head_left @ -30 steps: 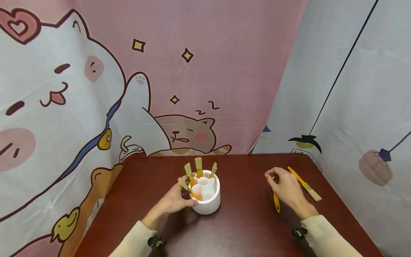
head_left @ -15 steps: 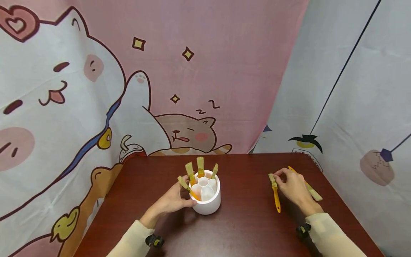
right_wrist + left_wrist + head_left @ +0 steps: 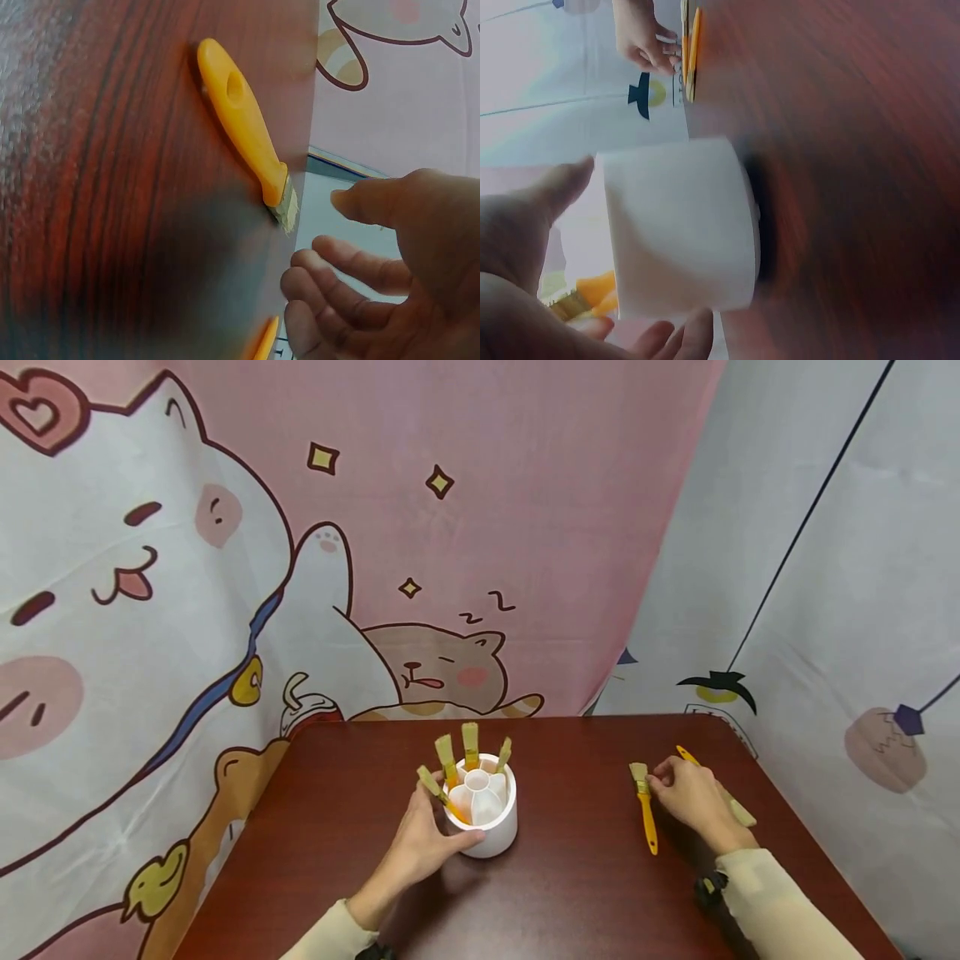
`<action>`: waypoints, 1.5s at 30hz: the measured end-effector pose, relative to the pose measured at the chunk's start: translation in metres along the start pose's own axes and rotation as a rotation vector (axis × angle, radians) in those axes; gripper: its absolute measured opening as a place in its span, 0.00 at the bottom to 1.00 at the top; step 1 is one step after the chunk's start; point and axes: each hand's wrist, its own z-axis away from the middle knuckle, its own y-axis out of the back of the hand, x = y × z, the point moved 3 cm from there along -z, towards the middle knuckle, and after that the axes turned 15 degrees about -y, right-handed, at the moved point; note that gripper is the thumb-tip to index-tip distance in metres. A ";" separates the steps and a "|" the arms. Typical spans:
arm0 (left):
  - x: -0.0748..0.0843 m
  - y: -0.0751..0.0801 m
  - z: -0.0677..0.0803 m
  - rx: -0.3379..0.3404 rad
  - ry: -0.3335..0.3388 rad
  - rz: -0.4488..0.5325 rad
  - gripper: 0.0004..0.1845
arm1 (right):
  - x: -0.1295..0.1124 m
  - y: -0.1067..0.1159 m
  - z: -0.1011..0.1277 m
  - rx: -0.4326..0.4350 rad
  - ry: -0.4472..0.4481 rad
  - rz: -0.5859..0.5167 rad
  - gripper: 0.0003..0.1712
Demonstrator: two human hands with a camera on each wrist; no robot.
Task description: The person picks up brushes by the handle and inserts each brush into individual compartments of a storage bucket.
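Brush (image 3: pixel 644 802) lies by the loosely open right hand (image 3: pixel 693 797); left hand (image 3: pixel 423 839) clasps the holder (image 3: pixel 491 831).

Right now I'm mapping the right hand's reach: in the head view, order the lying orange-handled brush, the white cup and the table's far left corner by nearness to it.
1. Orange-handled brush, at the right hand's fingertips.
2. White cup, centre, in the left hand.
3. Table's far left corner.

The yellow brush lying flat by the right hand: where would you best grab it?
Probably at the neck of the yellow brush, just below its bristles. It lies flat, bristles pointing away, beside the right hand, so thumb and forefinger can come from above and pinch its narrow sides.
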 end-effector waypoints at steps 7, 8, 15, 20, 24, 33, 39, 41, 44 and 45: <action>0.003 -0.005 -0.002 0.032 0.045 -0.046 0.64 | 0.000 -0.003 -0.005 -0.047 -0.031 0.023 0.21; 0.003 -0.004 -0.002 0.030 0.045 -0.050 0.64 | 0.000 -0.004 -0.006 -0.052 -0.033 0.021 0.21; 0.000 0.002 -0.008 -0.023 0.022 0.000 0.62 | -0.002 -0.010 -0.012 -0.092 -0.031 0.015 0.22; -0.001 0.008 -0.013 -0.079 0.033 0.045 0.61 | 0.000 -0.015 -0.016 -0.113 -0.047 0.002 0.23; -0.002 0.009 -0.013 -0.095 0.058 0.055 0.61 | 0.000 -0.018 -0.017 -0.130 -0.062 -0.016 0.24; -0.004 0.008 -0.013 -0.100 0.037 0.048 0.61 | -0.003 -0.021 -0.015 -0.164 -0.109 -0.032 0.24; -0.004 0.007 -0.012 -0.104 0.044 0.067 0.61 | -0.003 -0.025 -0.012 -0.186 -0.124 -0.030 0.29; -0.004 0.007 -0.011 -0.106 0.043 0.071 0.61 | -0.004 -0.025 -0.012 -0.180 -0.127 -0.021 0.26; -0.003 0.007 -0.011 -0.106 0.041 0.071 0.61 | -0.006 -0.023 -0.013 -0.169 -0.140 -0.002 0.23; -0.003 0.007 -0.011 -0.105 0.041 0.070 0.61 | -0.007 -0.022 -0.013 -0.166 -0.145 -0.001 0.22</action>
